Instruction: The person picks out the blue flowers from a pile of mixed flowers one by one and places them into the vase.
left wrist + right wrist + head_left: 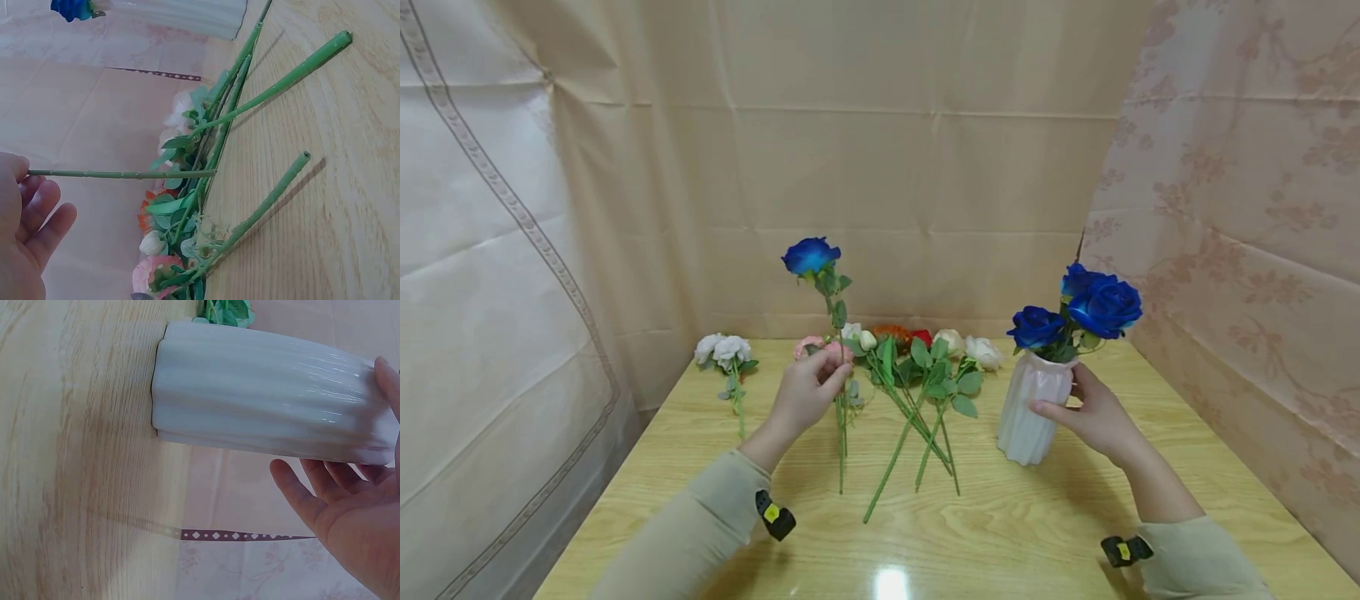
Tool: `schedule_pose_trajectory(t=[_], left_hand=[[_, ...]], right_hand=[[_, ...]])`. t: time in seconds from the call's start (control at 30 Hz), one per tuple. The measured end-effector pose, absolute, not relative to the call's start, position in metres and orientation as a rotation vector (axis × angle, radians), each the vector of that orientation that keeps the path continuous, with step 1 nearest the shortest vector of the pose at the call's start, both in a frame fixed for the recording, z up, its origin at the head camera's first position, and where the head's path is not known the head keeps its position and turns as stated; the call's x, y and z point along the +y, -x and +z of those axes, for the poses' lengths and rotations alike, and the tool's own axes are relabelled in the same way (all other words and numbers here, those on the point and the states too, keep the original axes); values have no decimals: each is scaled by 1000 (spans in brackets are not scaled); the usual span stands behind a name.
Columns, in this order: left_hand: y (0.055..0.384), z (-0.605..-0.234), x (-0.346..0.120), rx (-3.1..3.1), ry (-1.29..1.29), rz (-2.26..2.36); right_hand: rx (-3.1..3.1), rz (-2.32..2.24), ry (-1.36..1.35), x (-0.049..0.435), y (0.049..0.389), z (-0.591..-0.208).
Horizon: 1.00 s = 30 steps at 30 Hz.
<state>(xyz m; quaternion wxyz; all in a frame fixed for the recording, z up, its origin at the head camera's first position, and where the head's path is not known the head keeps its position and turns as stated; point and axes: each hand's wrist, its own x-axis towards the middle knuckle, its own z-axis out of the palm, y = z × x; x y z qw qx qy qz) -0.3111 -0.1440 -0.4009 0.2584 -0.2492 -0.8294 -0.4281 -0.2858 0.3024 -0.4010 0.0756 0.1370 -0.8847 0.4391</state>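
Note:
My left hand (811, 390) pinches the green stem of a blue rose (811, 257) between thumb and fingertips, bloom upward. In the left wrist view the lower stem (119, 175) runs out from the fingers, its cut end over the table. My right hand (1097, 414) holds a white fluted vase (1030, 417) near its neck, thumb on the near face and the other fingers around the far side. Several blue roses (1105, 307) stand in the vase. Its base meets the table in the right wrist view, where the thumb (389, 381) lies on the glossy wall.
Several loose artificial flowers lie mid-table, among them a white bloom (983, 353), an orange one (891, 333) and a pink one (808, 345), their green stems (887, 471) crossing toward me. White flowers (730, 350) lie at the left. Curtains (910, 183) stand behind the wooden table (1000, 533).

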Motion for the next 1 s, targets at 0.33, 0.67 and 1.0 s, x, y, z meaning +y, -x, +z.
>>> schedule_pose_trajectory(t=[0.33, 0.67, 1.0], left_hand=[[311, -402, -142, -2230, 706, -1136], [312, -404, -139, -2235, 719, -1137], [313, -404, -139, -2240, 725, -1124]], right_hand=[[-2654, 1282, -429, 304, 288, -402], [-2657, 1208, -406, 305, 284, -394], [-2470, 1215, -378, 307, 277, -382]])
